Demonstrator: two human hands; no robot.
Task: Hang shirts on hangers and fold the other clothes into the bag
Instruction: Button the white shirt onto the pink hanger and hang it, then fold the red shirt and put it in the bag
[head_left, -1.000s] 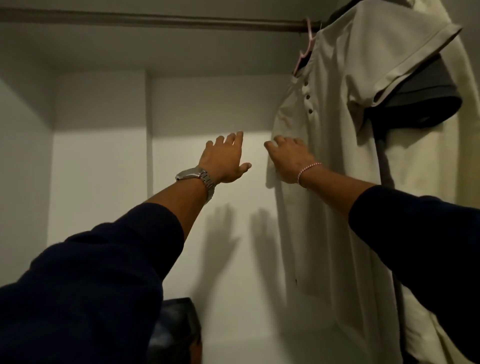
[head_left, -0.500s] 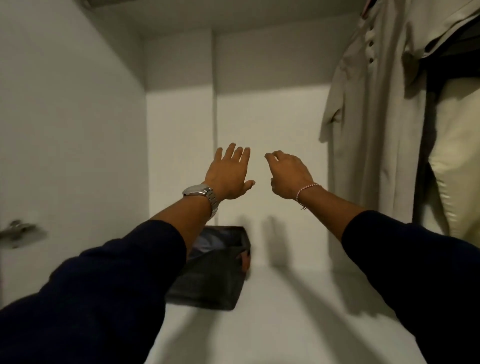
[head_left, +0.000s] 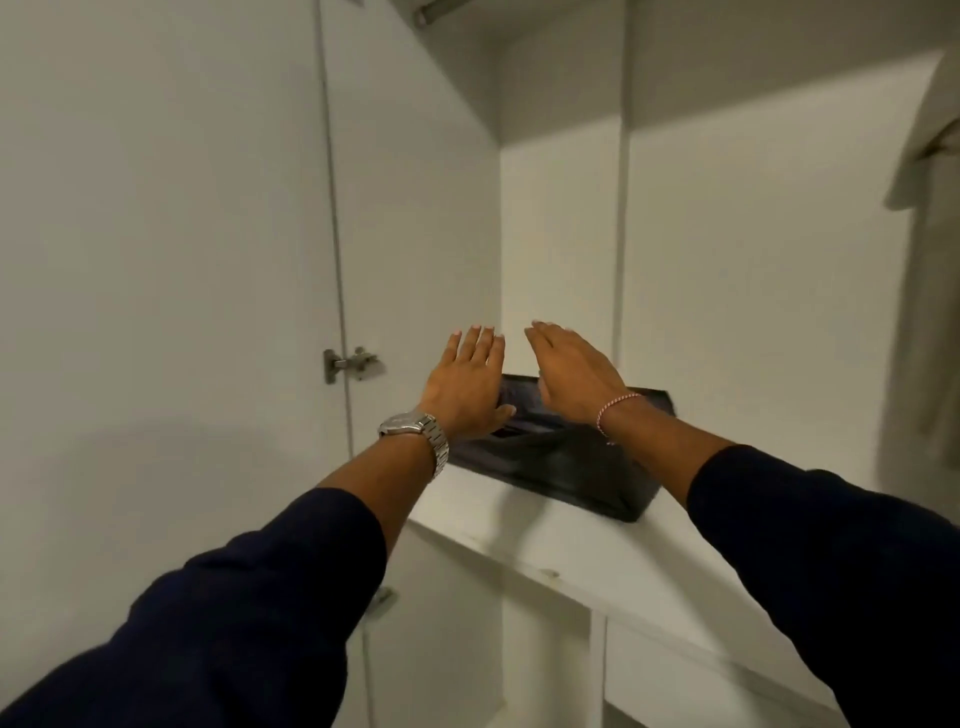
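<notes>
Both hands are reaching forward into a white wardrobe with their fingers straight and held close together, palms turned away from the camera, and neither one is holding anything. The left hand (head_left: 467, 387), wearing a metal watch (head_left: 418, 434) at the wrist, is hanging in front of the left end of a dark bag (head_left: 582, 467); whether its thumb is touching the bag's rim cannot be told. The right hand (head_left: 574, 371), with a thin beaded bracelet (head_left: 615, 410) on its wrist, is hovering just beside the left one, above the bag's open top, and is also overlapping it in view. The bag is sitting on the white shelf (head_left: 597, 556), directly beyond and below the two hands. A pale shirt (head_left: 930, 260) is hanging at the far right edge, well apart from both hands. A metal door hinge (head_left: 350, 364) is showing on the left panel, near the left hand.
</notes>
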